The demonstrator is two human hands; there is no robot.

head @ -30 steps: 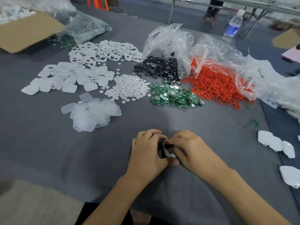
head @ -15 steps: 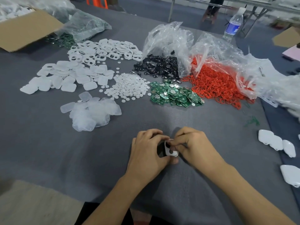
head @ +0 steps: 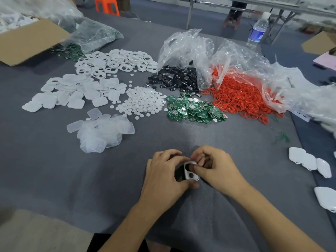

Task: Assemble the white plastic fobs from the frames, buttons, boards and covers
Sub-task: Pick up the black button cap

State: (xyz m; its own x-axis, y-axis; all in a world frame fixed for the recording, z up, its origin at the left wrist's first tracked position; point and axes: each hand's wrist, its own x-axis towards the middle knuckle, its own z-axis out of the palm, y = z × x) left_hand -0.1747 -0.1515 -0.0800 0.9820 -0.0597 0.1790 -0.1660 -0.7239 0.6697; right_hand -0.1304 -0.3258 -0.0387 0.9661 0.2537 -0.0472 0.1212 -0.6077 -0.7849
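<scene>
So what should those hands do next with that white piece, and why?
Probably press the dark button flush into the white frame: the left hand and right hand both pinch it, and dark shows through its two openings.

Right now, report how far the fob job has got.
Done: a few finished-looking white fobs lie to the right. In hand: the left grip and right grip pinch one part-built fob, its holes dark. Left: big piles of frames, covers, buttons and boards wait.
</scene>
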